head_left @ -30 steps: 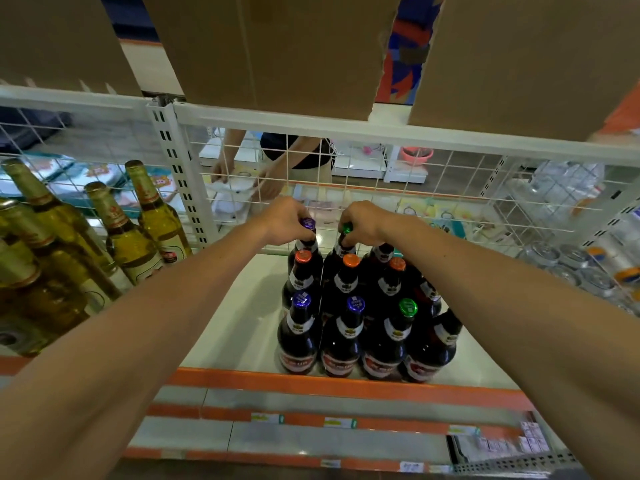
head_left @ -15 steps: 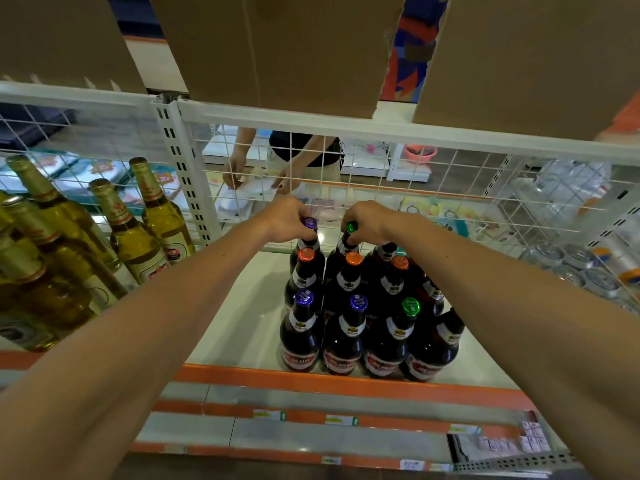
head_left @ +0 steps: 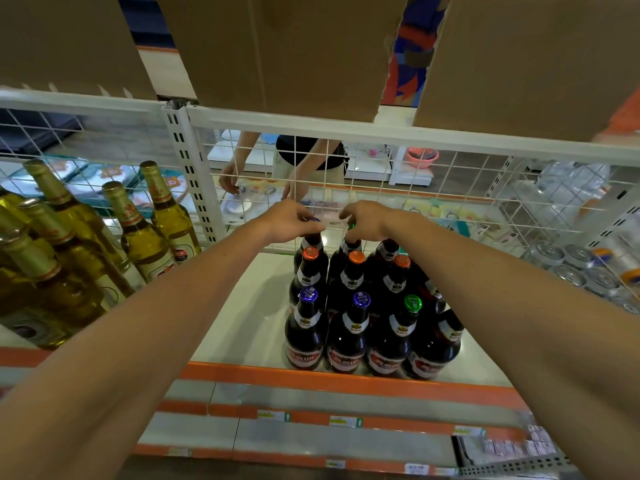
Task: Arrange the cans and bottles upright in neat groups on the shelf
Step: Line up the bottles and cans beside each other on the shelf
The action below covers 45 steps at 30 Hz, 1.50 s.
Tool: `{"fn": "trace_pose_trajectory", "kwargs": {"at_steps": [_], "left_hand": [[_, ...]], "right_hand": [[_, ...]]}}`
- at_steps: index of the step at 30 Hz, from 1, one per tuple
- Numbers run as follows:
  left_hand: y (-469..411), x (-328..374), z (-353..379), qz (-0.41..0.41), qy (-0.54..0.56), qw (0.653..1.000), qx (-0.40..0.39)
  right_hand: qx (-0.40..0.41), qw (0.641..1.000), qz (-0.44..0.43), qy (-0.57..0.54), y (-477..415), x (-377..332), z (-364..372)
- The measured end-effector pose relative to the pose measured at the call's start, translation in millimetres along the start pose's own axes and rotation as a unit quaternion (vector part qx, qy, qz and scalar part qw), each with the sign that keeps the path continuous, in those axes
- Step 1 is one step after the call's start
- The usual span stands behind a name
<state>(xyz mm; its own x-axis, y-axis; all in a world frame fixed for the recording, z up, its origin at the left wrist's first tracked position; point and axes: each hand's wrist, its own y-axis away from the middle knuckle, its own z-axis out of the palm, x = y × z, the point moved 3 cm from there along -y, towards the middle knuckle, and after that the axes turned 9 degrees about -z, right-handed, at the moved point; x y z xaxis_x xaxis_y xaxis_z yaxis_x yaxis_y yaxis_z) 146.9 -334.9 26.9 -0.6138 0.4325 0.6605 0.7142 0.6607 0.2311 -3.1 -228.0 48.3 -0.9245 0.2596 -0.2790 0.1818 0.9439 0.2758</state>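
A tight block of dark brown bottles (head_left: pixel 349 327) with red labels and purple, orange and green caps stands upright on the white shelf (head_left: pixel 256 306). My left hand (head_left: pixel 294 221) is closed over the cap of the back-left bottle (head_left: pixel 311 242), a purple cap. My right hand (head_left: pixel 367 220) pinches the cap of the back bottle beside it (head_left: pixel 349 245), a green cap. Both back bottles stand upright against the wire mesh.
Golden bottles (head_left: pixel 86 244) crowd the shelf's left bay behind a white upright post (head_left: pixel 188 174). Silver cans (head_left: pixel 581 268) stand at the right. Cardboard boxes (head_left: pixel 277 46) hang overhead. Behind the wire back (head_left: pixel 433 188) a person (head_left: pixel 304 161) works in the neighbouring aisle. An orange strip (head_left: pixel 346 379) edges the shelf.
Both hands stay on the two back bottle caps, with the grip loosening slightly to the fingertips. The person behind the mesh has shifted their hands.
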Motion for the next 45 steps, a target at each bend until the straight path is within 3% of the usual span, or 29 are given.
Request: {"fn": "trace_pose_trajectory", "kwargs": {"at_steps": [5, 14, 31, 38, 45], "left_hand": [[13.0, 2.8, -11.0, -0.01, -0.016, 0.999, 0.027], [56.7, 22.5, -14.2, 0.013, -0.105, 0.993, 0.047], [249.6, 87.3, 26.1, 0.019, -0.293, 0.953, 0.077], [309.8, 71.5, 7.3, -0.005, -0.309, 0.946, 0.1], [370.9, -9.3, -56.0, -0.079, -0.327, 0.931, 0.139]], "right_hand": [[0.057, 0.998, 0.007, -0.01, 20.8, -6.4, -18.0], [0.075, 0.995, 0.059, 0.0, 86.1, 1.4, -16.9], [0.1, 0.991, 0.044, 0.07, 265.0, -27.0, -0.8], [0.089, 0.99, 0.002, 0.107, 282.3, -96.2, 8.8], [0.071, 0.987, -0.078, 0.118, 245.7, -207.0, 34.7]]}}
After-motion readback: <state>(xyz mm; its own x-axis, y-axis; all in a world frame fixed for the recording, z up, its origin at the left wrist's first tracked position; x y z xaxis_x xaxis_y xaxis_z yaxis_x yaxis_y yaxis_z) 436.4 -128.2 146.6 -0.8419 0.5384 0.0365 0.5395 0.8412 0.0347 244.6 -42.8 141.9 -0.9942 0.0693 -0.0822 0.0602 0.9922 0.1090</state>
